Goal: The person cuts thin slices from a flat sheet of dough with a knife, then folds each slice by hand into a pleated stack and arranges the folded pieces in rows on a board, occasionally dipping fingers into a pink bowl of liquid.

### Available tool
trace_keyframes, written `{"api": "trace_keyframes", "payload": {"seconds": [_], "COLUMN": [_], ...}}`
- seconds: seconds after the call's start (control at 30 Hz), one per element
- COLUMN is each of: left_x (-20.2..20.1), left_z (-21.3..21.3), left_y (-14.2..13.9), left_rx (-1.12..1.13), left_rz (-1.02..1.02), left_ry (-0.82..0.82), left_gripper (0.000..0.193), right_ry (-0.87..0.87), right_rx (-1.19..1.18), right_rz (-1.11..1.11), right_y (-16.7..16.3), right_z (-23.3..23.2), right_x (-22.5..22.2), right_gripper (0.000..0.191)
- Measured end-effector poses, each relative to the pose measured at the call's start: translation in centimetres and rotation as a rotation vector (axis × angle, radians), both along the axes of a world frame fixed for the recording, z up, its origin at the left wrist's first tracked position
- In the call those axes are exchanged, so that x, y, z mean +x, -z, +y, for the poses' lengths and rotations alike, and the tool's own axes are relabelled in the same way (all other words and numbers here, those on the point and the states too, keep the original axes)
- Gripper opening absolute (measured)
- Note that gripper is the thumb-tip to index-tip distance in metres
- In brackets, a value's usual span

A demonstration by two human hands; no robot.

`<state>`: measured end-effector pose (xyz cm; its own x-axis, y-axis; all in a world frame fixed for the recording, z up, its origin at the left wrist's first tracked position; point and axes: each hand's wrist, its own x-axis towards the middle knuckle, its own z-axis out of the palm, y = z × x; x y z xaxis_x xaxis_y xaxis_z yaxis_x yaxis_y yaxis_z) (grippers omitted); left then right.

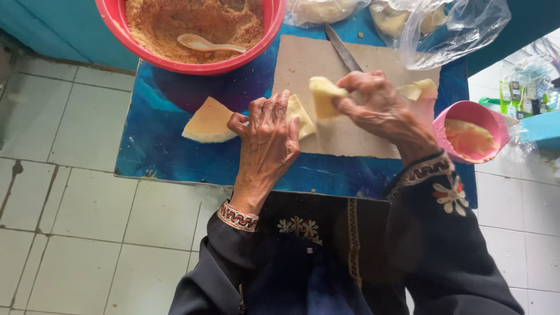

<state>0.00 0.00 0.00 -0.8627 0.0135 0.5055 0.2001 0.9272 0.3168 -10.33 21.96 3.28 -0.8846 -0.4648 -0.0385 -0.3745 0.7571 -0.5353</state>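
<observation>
My right hand pinches a folded pale yellow dough wrapper and lifts its edge above the brown cardboard sheet. My left hand rests on the lower part of the same wrapper, pressing it against the cardboard. A wedge-shaped wrapper piece lies to the left on the blue tabletop. Another folded wrapper sits just behind my right hand.
A red bowl of brown crumbly filling holds a pale spoon at the back left. A knife lies on the cardboard. A pink cup stands at right. Clear plastic bags of wrappers sit behind. White floor tiles surround.
</observation>
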Motion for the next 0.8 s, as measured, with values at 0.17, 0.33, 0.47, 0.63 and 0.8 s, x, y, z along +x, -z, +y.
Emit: {"api": "trace_keyframes", "payload": {"seconds": [0.17,0.33,0.47,0.63,0.8], "left_x": [-0.4,-0.2,-0.1,-0.1,-0.1], "left_z": [-0.5,-1.1,-1.4,-1.7,-1.7], "left_y": [0.4,0.4,0.4,0.7,0.5], "left_rx": [0.217,0.348,0.418,0.499,0.481], "left_rz": [0.025,0.106,0.165,0.167,0.162], "left_ry": [0.021,-0.001,-0.032,-0.061,-0.073], "left_gripper": [0.045,0.043,0.040,0.036,0.033], "right_ry": [0.063,-0.055,-0.307,-0.549,-0.598], "right_rx": [-0.242,-0.222,-0.047,0.108,0.305], "right_rz": [-0.074,-0.037,0.042,0.036,0.228], "right_y": [-2.3,-2.8,-4.2,-5.7,-4.2], "right_z": [-1.0,-2.9,-2.5,-3.3,-7.0], "right_x": [1.8,2.1,2.0,1.7,0.7], "right_gripper": [0.027,0.024,0.023,0.019,0.024]}}
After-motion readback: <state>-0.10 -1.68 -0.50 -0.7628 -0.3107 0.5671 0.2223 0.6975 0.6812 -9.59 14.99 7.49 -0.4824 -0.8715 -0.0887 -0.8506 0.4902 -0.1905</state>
